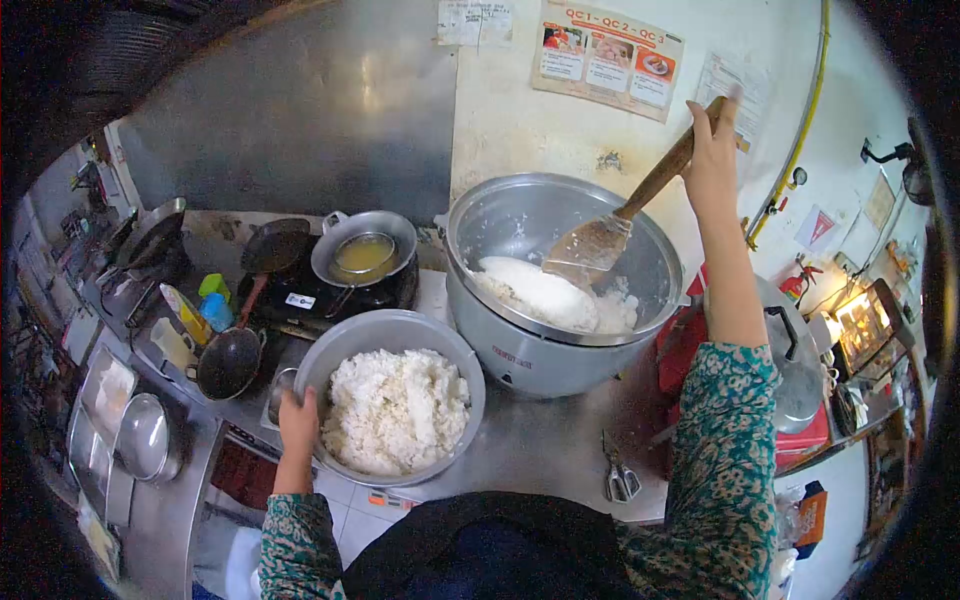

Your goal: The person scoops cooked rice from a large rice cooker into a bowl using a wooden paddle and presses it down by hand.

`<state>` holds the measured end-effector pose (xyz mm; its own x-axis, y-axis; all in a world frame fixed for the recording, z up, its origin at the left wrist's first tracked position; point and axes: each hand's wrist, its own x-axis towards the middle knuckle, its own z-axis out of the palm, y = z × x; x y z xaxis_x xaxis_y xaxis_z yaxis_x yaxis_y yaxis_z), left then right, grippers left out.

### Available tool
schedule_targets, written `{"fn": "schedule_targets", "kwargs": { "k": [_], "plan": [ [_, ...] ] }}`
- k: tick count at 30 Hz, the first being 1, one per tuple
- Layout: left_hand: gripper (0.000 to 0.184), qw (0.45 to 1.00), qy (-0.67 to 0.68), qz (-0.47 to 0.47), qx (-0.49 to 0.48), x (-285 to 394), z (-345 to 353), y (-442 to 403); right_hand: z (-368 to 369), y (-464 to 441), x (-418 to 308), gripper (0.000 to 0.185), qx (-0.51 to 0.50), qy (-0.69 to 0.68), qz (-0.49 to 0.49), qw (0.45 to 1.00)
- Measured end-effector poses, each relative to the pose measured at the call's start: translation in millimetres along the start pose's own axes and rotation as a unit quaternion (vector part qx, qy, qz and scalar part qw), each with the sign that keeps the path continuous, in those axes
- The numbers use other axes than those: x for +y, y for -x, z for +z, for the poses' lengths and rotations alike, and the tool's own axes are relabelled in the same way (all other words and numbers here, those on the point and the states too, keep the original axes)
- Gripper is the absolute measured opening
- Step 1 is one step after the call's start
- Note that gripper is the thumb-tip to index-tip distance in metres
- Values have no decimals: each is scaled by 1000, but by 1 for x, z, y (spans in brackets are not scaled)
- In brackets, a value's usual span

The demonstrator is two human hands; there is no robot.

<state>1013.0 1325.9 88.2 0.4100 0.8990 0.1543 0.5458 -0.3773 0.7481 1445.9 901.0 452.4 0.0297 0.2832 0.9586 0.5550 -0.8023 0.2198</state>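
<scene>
My right hand (712, 165) is wrapped round the handle of a big wooden paddle (590, 248), raised high at the right. The paddle's blade reaches down into a large grey rice cooker pot (560, 355), touching or just above the white rice (540, 293) there. My left hand (297, 425) grips the left rim of a grey basin (330, 345), its fingers partly hidden by the wall. Cooked rice (395, 410) is heaped in this basin, which stands left of the cooker and tilts slightly toward me.
A wok with a strainer over yellowish liquid (365, 255) sits on a stove behind the basin. Small dark pans (230, 362) stand further left. Scissors (620, 480) lie on the steel counter (540, 440). A metal lid (790, 370) is at the right.
</scene>
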Motion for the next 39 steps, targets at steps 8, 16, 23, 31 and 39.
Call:
{"fn": "schedule_targets", "kwargs": {
  "k": [8,16,23,31,39],
  "plan": [
    [59,1000,-6,18,5,-19,9,-9,13,-4,-17,70,-101,-353,226,902],
    [61,999,31,5,-17,-13,7,-7,0,-71,-64,45,202,-330,198,901],
    [50,1000,6,4,7,2,2,-2,-14,-93,-73,60,156,-578,234,766],
    [49,999,26,21,-2,-39,17,-19,122,23,-67,28,-33,-272,226,935],
    [46,995,86,-54,-2,-53,25,-21,123,-1,-48,26,41,-260,159,952]
  ]
}}
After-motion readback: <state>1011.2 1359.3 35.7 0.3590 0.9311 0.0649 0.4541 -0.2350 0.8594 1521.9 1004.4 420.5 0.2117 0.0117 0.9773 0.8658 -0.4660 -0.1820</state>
